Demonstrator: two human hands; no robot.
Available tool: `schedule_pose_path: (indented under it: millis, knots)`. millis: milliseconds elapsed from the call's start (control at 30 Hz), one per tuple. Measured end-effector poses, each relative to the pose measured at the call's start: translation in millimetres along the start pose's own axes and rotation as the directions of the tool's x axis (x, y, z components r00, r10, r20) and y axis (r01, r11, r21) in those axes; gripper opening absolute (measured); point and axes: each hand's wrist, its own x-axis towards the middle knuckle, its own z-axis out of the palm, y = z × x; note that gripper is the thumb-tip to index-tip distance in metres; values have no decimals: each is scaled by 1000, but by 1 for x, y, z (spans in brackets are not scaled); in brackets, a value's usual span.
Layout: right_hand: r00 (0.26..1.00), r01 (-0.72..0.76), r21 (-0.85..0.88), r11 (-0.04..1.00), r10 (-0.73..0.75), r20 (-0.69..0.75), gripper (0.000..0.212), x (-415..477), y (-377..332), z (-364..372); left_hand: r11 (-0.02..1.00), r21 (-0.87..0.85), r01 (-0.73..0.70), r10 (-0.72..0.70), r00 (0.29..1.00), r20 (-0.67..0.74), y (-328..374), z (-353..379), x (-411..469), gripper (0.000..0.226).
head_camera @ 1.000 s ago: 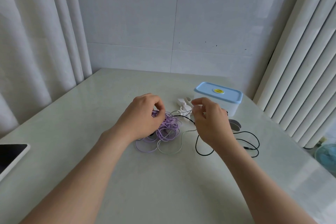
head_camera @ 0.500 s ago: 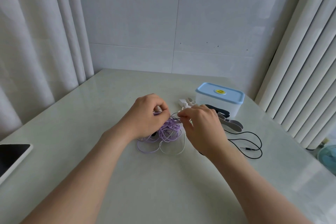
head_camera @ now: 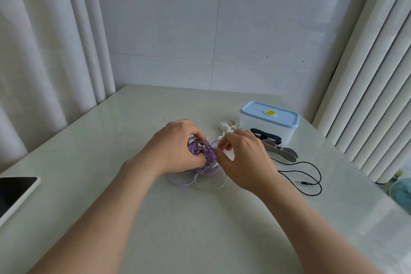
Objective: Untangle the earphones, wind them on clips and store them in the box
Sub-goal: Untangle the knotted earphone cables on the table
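Observation:
A tangle of purple earphone cord (head_camera: 205, 153) lies mid-table, mixed with a white cord (head_camera: 210, 186) and a black cord (head_camera: 311, 176) that trails right to its plug. My left hand (head_camera: 175, 147) grips the purple bundle from the left. My right hand (head_camera: 244, 158) pinches a strand at the bundle's right side. Flat winding clips lie behind my right hand: a white one (head_camera: 229, 128), a black one (head_camera: 264, 137) and a grey one (head_camera: 284, 152). The box (head_camera: 270, 123), white with a blue lid on, stands at the back right.
A tablet (head_camera: 15, 193) lies at the table's left edge. Curtains hang on both sides and a tiled wall is behind. A blue fan (head_camera: 402, 191) stands on the floor past the table's right edge.
My right hand moved left from the white clip to the purple tangle and now pinches a strand there. My left hand stayed on the bundle.

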Motion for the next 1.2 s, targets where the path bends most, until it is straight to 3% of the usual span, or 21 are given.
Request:
schedule_pose_path:
  millis: [233,467,733,867,1000,1200]
  knots:
    - [997,16,16,1000,-18,79,15,5,1,-2,999,-47,-1,1,1000,9,-3,1,1,36]
    - [995,-12,2,1000,12,102,11,5,5,-3,994,106,37,-35,999,-19,-1,-3,-1,40]
    - [967,-243,281,929,209,144,20,6,0,-15,1000,15,3,-3,1000,-6,-1,-5,0,32]
    - [959,-282,342,896,270,84,17,6,-4,-18,990,-134,37,-41,999,-28,0,-6,5,44]
    - [973,-195,272,942,220,-64,13,4,-5,-11,980,-191,54,-60,998,-26,-2,-6,7,22]
    - [968,-107,297,949,168,-189,11,3,-8,-14,978,-208,27,-42,997,-67,-3,-6,9,14]
